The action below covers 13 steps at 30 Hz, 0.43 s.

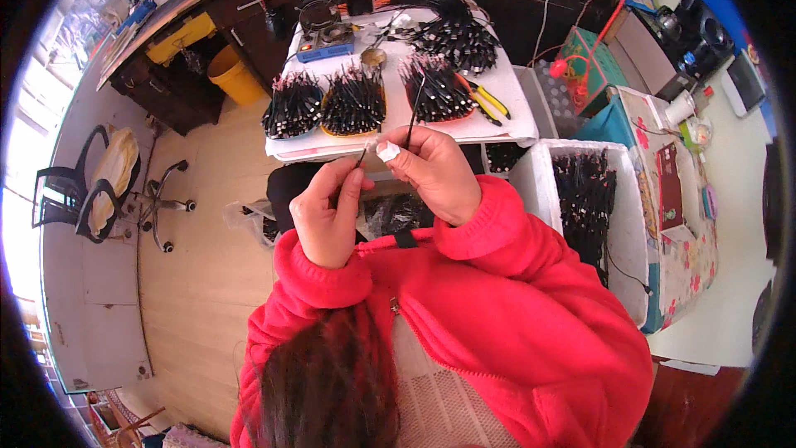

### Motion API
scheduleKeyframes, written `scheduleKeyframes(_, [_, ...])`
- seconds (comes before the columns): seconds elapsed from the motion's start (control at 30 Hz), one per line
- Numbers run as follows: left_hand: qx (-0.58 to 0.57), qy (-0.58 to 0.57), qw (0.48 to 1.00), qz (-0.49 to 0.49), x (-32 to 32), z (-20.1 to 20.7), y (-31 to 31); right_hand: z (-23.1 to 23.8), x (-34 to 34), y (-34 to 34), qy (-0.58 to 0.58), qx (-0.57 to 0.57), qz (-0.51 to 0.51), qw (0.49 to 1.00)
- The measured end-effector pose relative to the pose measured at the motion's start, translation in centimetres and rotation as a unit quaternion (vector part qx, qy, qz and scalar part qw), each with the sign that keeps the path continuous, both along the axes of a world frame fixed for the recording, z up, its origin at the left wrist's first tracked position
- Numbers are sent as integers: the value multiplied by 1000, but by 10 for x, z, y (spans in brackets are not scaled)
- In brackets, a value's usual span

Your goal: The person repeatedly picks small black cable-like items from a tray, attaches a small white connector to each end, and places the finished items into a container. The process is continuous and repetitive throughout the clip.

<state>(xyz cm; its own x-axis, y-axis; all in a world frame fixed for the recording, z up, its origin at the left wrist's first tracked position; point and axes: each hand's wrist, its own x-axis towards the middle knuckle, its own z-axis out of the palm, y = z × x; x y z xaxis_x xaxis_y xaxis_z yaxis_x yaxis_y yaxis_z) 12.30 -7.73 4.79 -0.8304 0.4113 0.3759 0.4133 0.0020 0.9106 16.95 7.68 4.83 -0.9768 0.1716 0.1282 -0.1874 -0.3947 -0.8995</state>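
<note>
Both of my hands meet just in front of the white table's near edge [307, 148], fingertips close together. My left hand [326, 214] pinches a thin black wire [362, 155] between thumb and fingers, its tip pointing up toward the other hand. My right hand [439, 174] is closed on a slim black cable [412, 116] that sticks up above the fingers. A white wrap [386, 151] covers the right thumb tip. Beyond the hands stand bundles of short black cables, one at the left [293, 108], one in the middle [354, 99] and one at the right [433, 91].
Yellow-handled pliers [489, 104] lie right of the bundles. Behind are a blue boxy device [326, 51], a round metal dish [373, 57] and a heap of black cables [456, 41]. A white foam box [634, 224] holding more cables stands at right; an office chair [99, 182] at left.
</note>
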Motion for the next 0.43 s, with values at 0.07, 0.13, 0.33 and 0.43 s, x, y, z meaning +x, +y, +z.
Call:
scheduleKeyframes(0.07, [-10, 0, 1000, -24, 9, 0, 1, 3, 10, 3, 15, 17, -33, 999])
scheduleKeyframes(0.13, [-14, -16, 997, -71, 15, 0, 3, 5, 18, 8, 15, 34, -34, 999])
scheduleKeyframes(0.33, [38, -131, 980, -147, 18, -6, 7, 1, 30, 10, 117, 351, -202, 907])
scheduleKeyframes(0.43, [45, -171, 971, -161, 16, -10, 6, -5, 18, 7, 186, 370, -217, 884])
